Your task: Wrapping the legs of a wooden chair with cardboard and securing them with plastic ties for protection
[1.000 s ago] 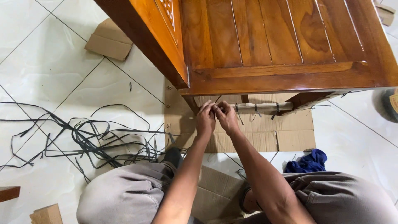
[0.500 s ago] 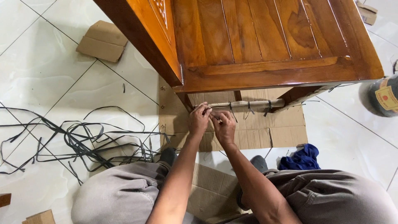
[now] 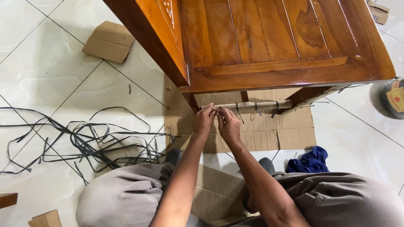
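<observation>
Nearest the camera, the person's knees in grey trousers [image 3: 126, 195] frame the view, with both bare forearms reaching forward between them over a flattened sheet of cardboard [image 3: 219, 193] on the white tiled floor [image 3: 50, 84]. A crumpled blue cloth [image 3: 309, 160] lies just beside the right knee, and a loose tangle of black straps [image 3: 84, 141] sprawls over the tiles to the left. Further out, the left hand [image 3: 204, 121] and the right hand [image 3: 228, 123] meet side by side, fingers curled in and pinched narrow on a thin dark strap [image 3: 216, 110] at the left end of a cardboard-wrapped crossbar [image 3: 261, 104]; how firmly each hand holds it cannot be told, since the fingertips hide the strap there. The crossbar runs level between the legs of a varnished wooden furniture piece [image 3: 269, 42], low under its front edge, with three more dark ties looped around it to the right of the hands. A larger cardboard sheet [image 3: 290, 130] lies beneath it. Beyond, a folded cardboard piece [image 3: 108, 41] rests on the tiles at upper left, and a dark round container [image 3: 389, 98] sits at the right edge.
</observation>
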